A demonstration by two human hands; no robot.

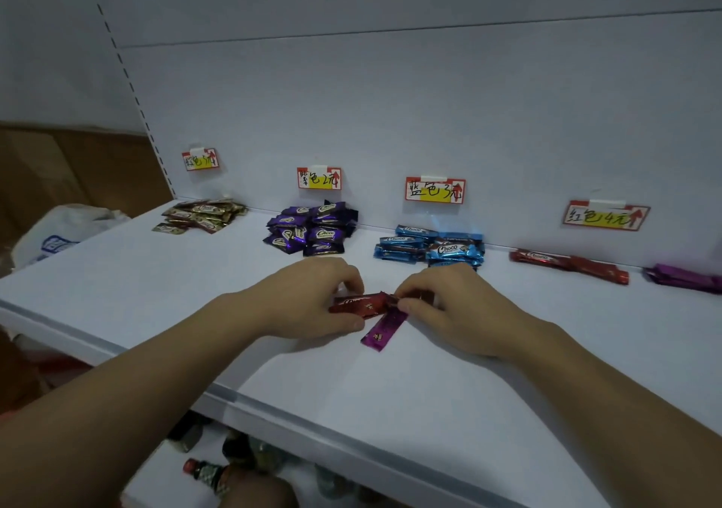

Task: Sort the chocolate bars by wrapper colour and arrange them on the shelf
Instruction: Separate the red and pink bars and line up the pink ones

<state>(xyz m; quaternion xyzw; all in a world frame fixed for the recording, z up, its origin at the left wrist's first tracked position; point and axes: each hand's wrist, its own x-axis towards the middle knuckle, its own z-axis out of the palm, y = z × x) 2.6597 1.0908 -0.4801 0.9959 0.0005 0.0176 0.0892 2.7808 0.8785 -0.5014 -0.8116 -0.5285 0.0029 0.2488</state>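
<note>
Now | left grip (316,296) pinching one red bar (357,306); right grip (449,304) pinching one purple bar (381,330) | four price tags (435,190) behind

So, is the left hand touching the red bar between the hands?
Touching. The head view shows the left hand pinching the red bar, fingers over its far edge and thumb on its near edge.

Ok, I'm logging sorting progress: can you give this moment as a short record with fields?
piles, left to right: gold pile; purple pile; blue pile; red bars; magenta bars
left hand: grips red bar
right hand: pinches that bar's right end
loose magenta bar: on shelf, far end at right thumb
price tags: four, on back wall
</note>
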